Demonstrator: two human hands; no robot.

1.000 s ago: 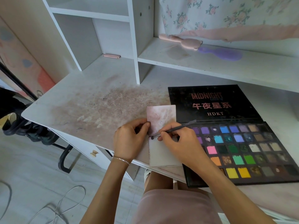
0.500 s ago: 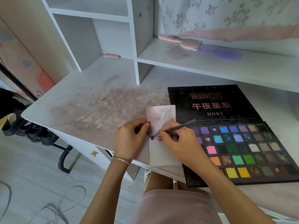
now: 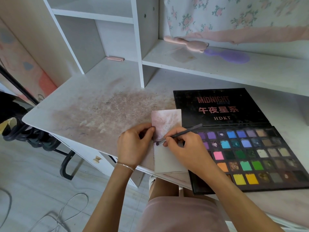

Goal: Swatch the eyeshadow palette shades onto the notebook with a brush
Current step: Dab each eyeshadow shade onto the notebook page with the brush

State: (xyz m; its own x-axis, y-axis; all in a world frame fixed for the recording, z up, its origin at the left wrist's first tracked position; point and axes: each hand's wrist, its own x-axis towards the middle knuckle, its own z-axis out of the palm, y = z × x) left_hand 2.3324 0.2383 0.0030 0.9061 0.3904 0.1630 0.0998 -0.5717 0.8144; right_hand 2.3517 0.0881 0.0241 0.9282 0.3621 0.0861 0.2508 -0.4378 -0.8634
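Laying a purple swatch, the right hand (image 3: pixel 185 148) pinches the brush (image 3: pixel 182 132) at the top of the notebook (image 3: pixel 167 159) page, which the left hand (image 3: pixel 133 144) pinches steady on the surface (image 3: pixel 93 104); next probably comes a fresh shade from the palette (image 3: pixel 267 158) just beside.

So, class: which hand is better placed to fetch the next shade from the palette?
The right hand: it already grips the brush and sits beside the palette; the left hand steadies the notebook.

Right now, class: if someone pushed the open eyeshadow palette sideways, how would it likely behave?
The eyeshadow palette lies flat and wide on the desk, so it would probably slide, not tip. Its lid would likely follow. The crumbled pans look fragile.
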